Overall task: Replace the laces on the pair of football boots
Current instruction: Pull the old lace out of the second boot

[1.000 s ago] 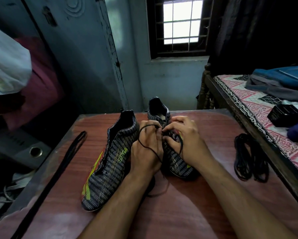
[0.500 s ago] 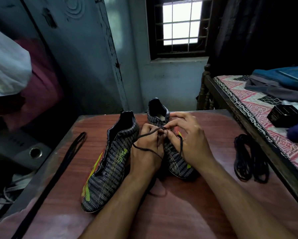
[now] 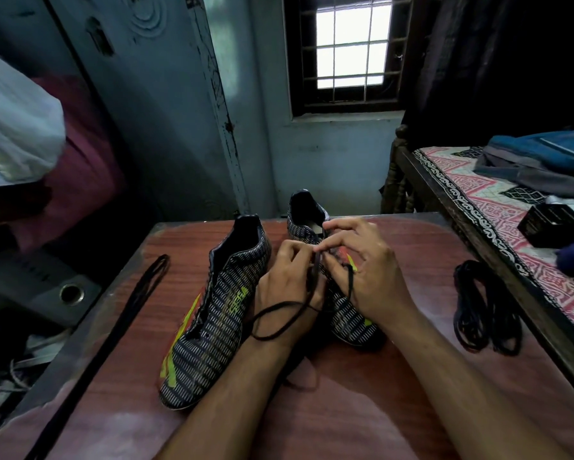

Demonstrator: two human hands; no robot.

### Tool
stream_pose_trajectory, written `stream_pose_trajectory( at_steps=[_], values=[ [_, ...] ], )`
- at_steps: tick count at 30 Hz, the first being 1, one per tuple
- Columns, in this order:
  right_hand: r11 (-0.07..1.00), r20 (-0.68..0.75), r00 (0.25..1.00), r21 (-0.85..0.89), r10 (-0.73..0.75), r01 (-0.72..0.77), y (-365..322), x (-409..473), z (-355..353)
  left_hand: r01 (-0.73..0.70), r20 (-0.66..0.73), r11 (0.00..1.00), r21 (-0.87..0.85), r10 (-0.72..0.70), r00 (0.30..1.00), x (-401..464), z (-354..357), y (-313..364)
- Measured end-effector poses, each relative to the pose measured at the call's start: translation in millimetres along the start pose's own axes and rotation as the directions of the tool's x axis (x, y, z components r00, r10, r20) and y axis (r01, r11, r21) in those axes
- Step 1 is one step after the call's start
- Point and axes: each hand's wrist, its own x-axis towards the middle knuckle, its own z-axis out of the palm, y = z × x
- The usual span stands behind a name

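In the head view, the left hand (image 3: 287, 287) and the right hand (image 3: 366, 270) are meeting over the far boot (image 3: 342, 310), each pinching the black lace (image 3: 280, 318) with curled fingers, probably so both ends are staying taut while it is worked at the eyelets. A slack loop is hanging across the left wrist. The other boot (image 3: 212, 313), dark with pale dashes and yellow-green streaks, is lying unlaced just left of the left hand on the table (image 3: 428, 410), while a coiled lace (image 3: 484, 313) is waiting well right of the right hand and a straight lace (image 3: 133, 307) well left.
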Motion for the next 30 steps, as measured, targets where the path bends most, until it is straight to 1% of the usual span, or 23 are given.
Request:
stream_pose_trajectory(
  at_steps=[1, 3, 6, 8, 10, 11, 14, 16, 19, 21, 23, 24, 26, 28, 30],
  values=[
    [1.0, -0.004, 1.0, -0.005, 0.009, -0.009, 0, 1, 0, -0.021, -0.005, 1.0, 0.016, 0.021, 1.0, 1, 2, -2],
    [0.999, -0.024, 0.999, 0.018, 0.049, -0.048, 0, 1, 2, -0.019, -0.007, 0.999, 0.031, 0.02, 1.0, 1, 3, -6],
    [0.987, -0.061, 0.993, 0.127, 0.103, -0.095, 0, 2, 1, 0.007, -0.008, 0.999, 0.032, -0.006, 1.0, 2, 5, -8],
    [0.972, -0.057, 0.987, 0.193, 0.149, -0.136, -1, 3, -3, 0.056, -0.012, 0.998, 0.032, -0.056, 0.998, 3, 6, -4],
    [0.927, -0.015, 0.971, 0.302, 0.239, -0.223, -2, 4, -6, 0.12, -0.05, 0.993, -0.01, -0.121, 0.991, 3, 4, 1],
    [0.9, 0.009, 0.961, 0.348, 0.276, -0.262, -3, 5, -8, 0.13, -0.068, 0.991, -0.04, -0.133, 0.989, 2, 3, 1],
    [0.827, 0.026, 0.923, 0.435, 0.384, -0.356, -3, 7, -9, 0.055, -0.089, 0.995, -0.085, -0.062, 0.994, -3, 0, 0],
    [0.707, 0.012, 0.851, 0.55, 0.525, -0.444, -1, 9, -10, 0.032, -0.073, 0.995, -0.094, -0.039, 0.997, -4, 1, -2],
    [0.49, -0.007, 0.683, 0.701, 0.73, -0.517, 6, 12, -17, 0.025, -0.057, 0.999, -0.04, -0.027, 0.998, -2, 5, -3],
    [0.398, -0.036, 0.575, 0.756, 0.818, -0.52, 15, 14, -25, 0.002, -0.048, 1.0, -0.001, -0.002, 0.999, -1, 7, -4],
    [0.338, -0.049, 0.49, 0.782, 0.87, -0.523, 22, 16, -29, 0.0, -0.03, 1.0, 0.015, 0.0, 1.0, -1, 7, -4],
    [0.311, -0.046, 0.464, 0.801, 0.884, -0.512, 26, 17, -31, 0.004, -0.025, 1.0, 0.017, -0.004, 1.0, -1, 7, -3],
    [0.284, -0.039, 0.445, 0.818, 0.894, -0.5, 33, 17, -33, 0.008, -0.016, 1.0, 0.019, -0.008, 1.0, -1, 7, -3],
    [0.32, -0.051, 0.452, 0.777, 0.891, -0.543, 38, 17, -34, 0.006, -0.005, 1.0, 0.006, -0.006, 1.0, -2, 6, -2],
    [0.371, -0.056, 0.467, 0.695, 0.882, -0.616, 42, 14, -34, 0.006, 0.009, 1.0, -0.005, -0.006, 1.0, -3, 6, -1]
  ],
)
